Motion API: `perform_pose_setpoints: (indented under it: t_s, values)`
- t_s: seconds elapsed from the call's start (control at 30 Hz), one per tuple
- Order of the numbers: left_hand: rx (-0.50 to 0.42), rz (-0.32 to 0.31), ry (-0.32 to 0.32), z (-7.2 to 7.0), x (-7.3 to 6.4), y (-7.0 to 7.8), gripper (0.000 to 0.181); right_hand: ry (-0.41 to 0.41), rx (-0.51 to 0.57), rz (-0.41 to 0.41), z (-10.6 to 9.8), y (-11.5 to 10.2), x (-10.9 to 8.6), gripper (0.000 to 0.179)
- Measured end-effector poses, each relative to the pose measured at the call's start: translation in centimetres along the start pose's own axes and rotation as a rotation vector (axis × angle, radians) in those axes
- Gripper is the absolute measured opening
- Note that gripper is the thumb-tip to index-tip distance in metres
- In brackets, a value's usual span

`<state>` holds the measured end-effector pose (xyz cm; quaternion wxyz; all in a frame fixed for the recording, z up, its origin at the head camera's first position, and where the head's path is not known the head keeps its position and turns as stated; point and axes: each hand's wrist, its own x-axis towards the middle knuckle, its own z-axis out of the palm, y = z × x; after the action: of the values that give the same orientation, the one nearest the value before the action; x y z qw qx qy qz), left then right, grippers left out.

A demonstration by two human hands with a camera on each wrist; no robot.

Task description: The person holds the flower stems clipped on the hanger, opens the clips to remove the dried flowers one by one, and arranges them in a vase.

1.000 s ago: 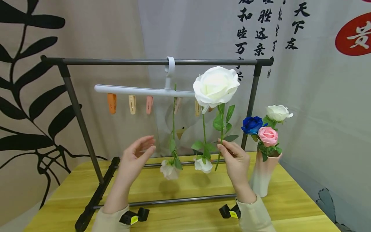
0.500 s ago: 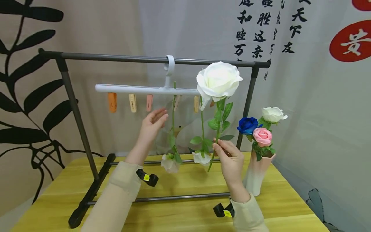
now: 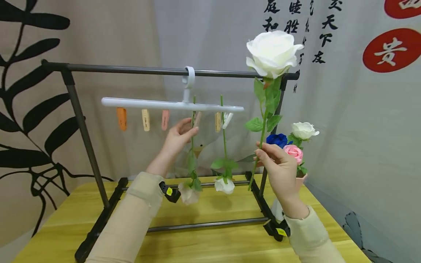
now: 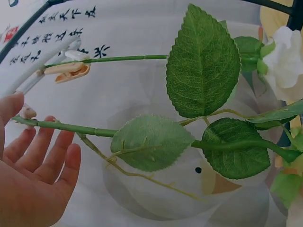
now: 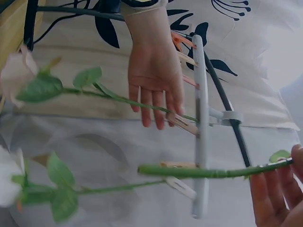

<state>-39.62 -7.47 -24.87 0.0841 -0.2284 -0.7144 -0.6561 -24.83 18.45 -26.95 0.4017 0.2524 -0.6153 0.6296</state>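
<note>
My right hand (image 3: pixel 279 166) pinches the green stem of a large white rose (image 3: pixel 273 53), held bloom-up beside the rack's right end. From the white hanger (image 3: pixel 148 104) hang two pale roses upside down, a left rose (image 3: pixel 188 193) and a white right rose (image 3: pixel 225 185). My left hand (image 3: pixel 177 138) is at the upper stem of the left one, near its clothespin (image 3: pixel 197 119). Its fingers (image 5: pixel 158 111) extend behind that stem in the right wrist view, the thumb (image 4: pixel 10 106) apart from them in the left wrist view. A white clothespin (image 3: pixel 227 120) is at the right rose's stem.
The hanger hooks over the dark rack's top bar (image 3: pixel 131 70). Several more clothespins, such as an orange clothespin (image 3: pixel 121 118), line its left part. A vase (image 3: pixel 300 180) with blue, pink and white roses stands at the right of the wooden table (image 3: pixel 210 248), partly behind my right hand.
My left hand has moved right and up to the left hanging rose's stem. My right hand has carried the large white rose up and to the right, away from the hanger.
</note>
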Motion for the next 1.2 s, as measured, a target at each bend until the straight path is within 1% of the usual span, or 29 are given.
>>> perform_pose_setpoints:
  t_s: [0.2, 0.3, 0.37, 0.47, 0.63, 0.77, 0.9, 0.97, 1.07, 1.2]
  values:
    - [0.013, 0.038, 0.020, 0.4, 0.5, 0.0, 0.051, 0.028, -0.092, -0.028, -2.0, -2.2, 1.5, 0.024]
    - [0.025, 0.044, 0.021, 0.4, 0.5, 0.1, 0.050, 0.040, -0.159, 0.006, -3.0, -3.3, 2.5, 0.022]
    - [0.038, 0.044, 0.016, 0.4, 0.5, 0.2, 0.050, 0.044, -0.203, 0.004, -3.8, -3.9, 3.2, 0.022]
    - [0.054, 0.045, 0.003, 0.4, 0.5, 0.3, 0.050, 0.045, -0.198, -0.010, -4.9, -4.6, 4.4, 0.020]
    - [0.066, 0.051, -0.022, 0.4, 0.4, 0.6, 0.050, 0.052, -0.136, -0.031, -6.7, -5.4, 6.6, 0.018]
    - [0.072, 0.044, -0.036, 0.0, 0.3, 0.7, 0.051, 0.078, -0.163, -0.042, -7.8, -5.9, 7.8, 0.019]
    - [0.085, 0.046, -0.033, -0.5, 0.1, 0.9, 0.053, 0.122, -0.215, -0.037, -8.7, -5.8, 8.2, 0.019]
    - [0.083, 0.048, -0.037, -0.6, 0.1, 1.0, 0.052, 0.151, -0.221, -0.025, -9.3, -5.4, 8.1, 0.019]
    - [0.082, 0.051, -0.053, -0.5, 0.1, 1.0, 0.052, 0.191, -0.247, 0.001, -10.5, -4.5, 7.9, 0.018]
    - [0.071, 0.058, -0.061, -0.2, 0.0, 0.8, 0.051, 0.228, -0.349, 0.039, -12.3, -2.7, 7.6, 0.018]
